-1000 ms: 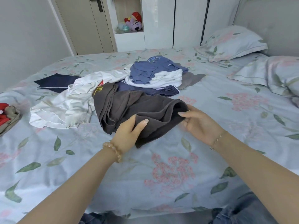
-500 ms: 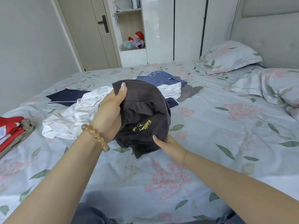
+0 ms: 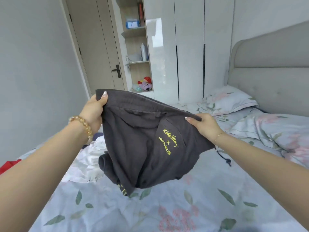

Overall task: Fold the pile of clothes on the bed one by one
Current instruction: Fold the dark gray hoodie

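Observation:
A dark grey garment [image 3: 142, 141] with yellow lettering hangs in the air above the bed [image 3: 167, 206], stretched between both hands. My left hand [image 3: 94, 109] grips its upper left edge, thumb on top. My right hand [image 3: 204, 124] grips the upper right edge, lower than the left. A black drawstring dangles under my right wrist. The garment's lower end hangs just over the sheet. Behind it, a crumpled white garment [image 3: 87, 161] from the pile shows; the other clothes of the pile are hidden.
Folded red clothes [image 3: 8, 164] lie at the bed's left edge. Pillows [image 3: 229, 99] and a rumpled duvet [image 3: 275, 131] fill the right side by the headboard. A wardrobe with open shelves and a door stand beyond the bed.
Both hands have lifted the dark grey garment off the bed and spread it wide. The view has tilted upward, so most of the pile has dropped out of sight.

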`<control>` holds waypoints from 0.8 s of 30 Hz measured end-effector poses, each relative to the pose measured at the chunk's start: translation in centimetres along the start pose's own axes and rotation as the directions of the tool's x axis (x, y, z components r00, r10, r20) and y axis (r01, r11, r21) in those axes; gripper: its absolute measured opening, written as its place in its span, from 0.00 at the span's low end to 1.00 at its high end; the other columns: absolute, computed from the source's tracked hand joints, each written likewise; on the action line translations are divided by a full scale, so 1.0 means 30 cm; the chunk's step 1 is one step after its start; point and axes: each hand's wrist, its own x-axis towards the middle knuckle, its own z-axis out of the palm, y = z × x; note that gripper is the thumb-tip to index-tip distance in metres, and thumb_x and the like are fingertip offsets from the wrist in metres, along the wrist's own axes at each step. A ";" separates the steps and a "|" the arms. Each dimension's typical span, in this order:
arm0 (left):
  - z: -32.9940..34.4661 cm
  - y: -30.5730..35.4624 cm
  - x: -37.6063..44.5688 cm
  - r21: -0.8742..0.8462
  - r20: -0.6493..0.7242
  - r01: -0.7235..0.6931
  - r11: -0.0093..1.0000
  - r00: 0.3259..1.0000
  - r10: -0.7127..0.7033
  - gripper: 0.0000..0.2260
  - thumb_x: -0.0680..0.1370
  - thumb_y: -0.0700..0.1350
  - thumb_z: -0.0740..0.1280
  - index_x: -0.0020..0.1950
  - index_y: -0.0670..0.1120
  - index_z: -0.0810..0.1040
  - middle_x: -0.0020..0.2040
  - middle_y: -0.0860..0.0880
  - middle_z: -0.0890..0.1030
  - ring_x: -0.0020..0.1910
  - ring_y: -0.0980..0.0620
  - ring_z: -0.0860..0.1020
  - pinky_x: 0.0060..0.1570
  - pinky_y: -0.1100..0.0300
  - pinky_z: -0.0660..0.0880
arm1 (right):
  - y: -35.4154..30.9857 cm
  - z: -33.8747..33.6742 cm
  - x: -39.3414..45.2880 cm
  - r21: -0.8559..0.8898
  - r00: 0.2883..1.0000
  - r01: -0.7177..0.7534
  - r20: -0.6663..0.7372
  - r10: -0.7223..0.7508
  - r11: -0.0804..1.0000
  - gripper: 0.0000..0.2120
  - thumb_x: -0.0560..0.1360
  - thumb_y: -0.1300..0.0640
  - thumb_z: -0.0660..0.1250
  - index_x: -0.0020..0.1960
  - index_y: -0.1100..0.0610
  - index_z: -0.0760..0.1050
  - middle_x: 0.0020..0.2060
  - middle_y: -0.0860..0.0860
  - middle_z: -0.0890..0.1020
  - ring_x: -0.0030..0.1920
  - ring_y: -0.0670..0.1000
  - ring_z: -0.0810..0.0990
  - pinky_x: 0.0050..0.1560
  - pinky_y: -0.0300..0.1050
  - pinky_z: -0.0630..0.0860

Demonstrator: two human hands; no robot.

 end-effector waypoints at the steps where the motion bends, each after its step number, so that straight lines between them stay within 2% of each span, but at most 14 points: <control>1: 0.012 0.045 0.019 0.031 0.004 -0.038 0.999 0.999 0.038 0.14 0.82 0.51 0.61 0.64 0.46 0.75 0.56 0.49 0.82 0.51 0.53 0.81 0.46 0.59 0.77 | -0.043 -0.050 0.035 -0.093 0.998 0.056 -0.010 -0.058 0.994 0.18 0.78 0.47 0.66 0.41 0.62 0.77 0.38 0.57 0.78 0.42 0.57 0.76 0.43 0.48 0.69; 2: 0.027 0.088 0.037 0.061 -0.002 -0.065 0.996 0.998 0.066 0.14 0.82 0.51 0.61 0.64 0.46 0.75 0.55 0.50 0.82 0.52 0.53 0.81 0.46 0.60 0.77 | -0.089 -0.097 0.069 -0.178 0.994 0.107 -0.014 -0.111 0.978 0.20 0.79 0.47 0.64 0.42 0.64 0.76 0.41 0.57 0.75 0.43 0.57 0.75 0.43 0.47 0.67; 4: 0.058 0.163 0.078 0.096 -0.031 -0.094 0.991 0.995 0.097 0.14 0.82 0.51 0.61 0.64 0.47 0.74 0.55 0.50 0.81 0.53 0.53 0.80 0.46 0.60 0.77 | -0.172 -0.179 0.131 -0.287 0.987 0.149 -0.013 -0.159 0.946 0.18 0.80 0.47 0.61 0.42 0.61 0.74 0.47 0.56 0.72 0.47 0.56 0.74 0.49 0.46 0.69; 6: 0.084 0.229 0.119 0.116 -0.060 -0.109 0.987 0.991 0.116 0.13 0.81 0.51 0.62 0.63 0.48 0.74 0.56 0.49 0.81 0.53 0.51 0.79 0.48 0.57 0.77 | -0.253 -0.252 0.178 -0.365 0.985 0.156 -0.009 -0.171 0.918 0.17 0.81 0.47 0.60 0.37 0.54 0.67 0.42 0.53 0.71 0.45 0.56 0.72 0.44 0.47 0.68; 8: 0.106 0.288 0.161 0.142 -0.086 -0.131 0.981 0.986 0.144 0.12 0.80 0.52 0.63 0.61 0.50 0.75 0.58 0.49 0.80 0.55 0.50 0.79 0.55 0.52 0.77 | -0.327 -0.317 0.202 -0.393 0.985 0.165 0.024 -0.170 0.904 0.17 0.81 0.47 0.61 0.36 0.53 0.64 0.35 0.50 0.71 0.43 0.56 0.72 0.38 0.47 0.65; 12: 0.138 0.376 0.214 0.199 -0.124 -0.176 0.964 0.971 0.203 0.08 0.81 0.50 0.63 0.57 0.50 0.76 0.57 0.48 0.80 0.56 0.47 0.78 0.59 0.49 0.75 | -0.414 -0.434 0.204 -0.488 0.961 0.263 0.208 -0.181 0.833 0.17 0.79 0.44 0.63 0.46 0.59 0.74 0.42 0.54 0.78 0.47 0.57 0.76 0.45 0.47 0.71; 15: 0.156 0.387 0.257 0.244 -0.141 -0.189 0.951 0.963 0.228 0.08 0.81 0.49 0.63 0.56 0.48 0.76 0.56 0.46 0.80 0.57 0.45 0.78 0.61 0.48 0.75 | -0.433 -0.495 0.187 -0.408 0.954 0.270 0.236 -0.185 0.872 0.21 0.70 0.39 0.71 0.47 0.57 0.78 0.43 0.53 0.83 0.45 0.54 0.81 0.46 0.47 0.76; 17: 0.171 0.370 0.285 0.277 -0.152 -0.181 0.943 0.961 0.230 0.09 0.81 0.49 0.63 0.56 0.46 0.76 0.56 0.44 0.80 0.56 0.44 0.78 0.60 0.48 0.75 | -0.432 -0.514 0.173 -0.331 0.949 0.210 0.297 -0.109 0.920 0.23 0.64 0.39 0.76 0.46 0.56 0.80 0.40 0.52 0.85 0.40 0.50 0.83 0.42 0.43 0.79; 19: 0.192 0.336 0.311 0.307 -0.144 -0.156 0.939 0.967 0.208 0.11 0.81 0.49 0.63 0.58 0.44 0.77 0.56 0.43 0.80 0.56 0.44 0.78 0.60 0.49 0.75 | -0.419 -0.521 0.164 -0.328 0.909 0.105 0.414 0.043 0.939 0.26 0.59 0.39 0.79 0.48 0.56 0.81 0.41 0.51 0.86 0.42 0.50 0.85 0.46 0.45 0.82; 22: 0.246 0.271 0.347 0.346 -0.131 -0.119 0.931 0.976 0.174 0.13 0.81 0.47 0.63 0.60 0.41 0.76 0.56 0.42 0.80 0.55 0.44 0.78 0.58 0.52 0.74 | -0.382 -0.536 0.154 -0.430 0.760 -0.068 0.562 0.326 0.900 0.25 0.63 0.48 0.81 0.56 0.56 0.79 0.47 0.54 0.86 0.47 0.56 0.85 0.52 0.56 0.81; 24: 0.297 0.225 0.375 0.374 -0.123 -0.098 0.922 0.980 0.154 0.12 0.81 0.45 0.62 0.61 0.40 0.76 0.56 0.41 0.80 0.55 0.44 0.77 0.56 0.55 0.73 | -0.340 -0.534 0.156 -0.524 0.667 -0.109 0.592 0.453 0.845 0.24 0.65 0.56 0.80 0.59 0.58 0.78 0.49 0.55 0.85 0.50 0.57 0.85 0.52 0.55 0.81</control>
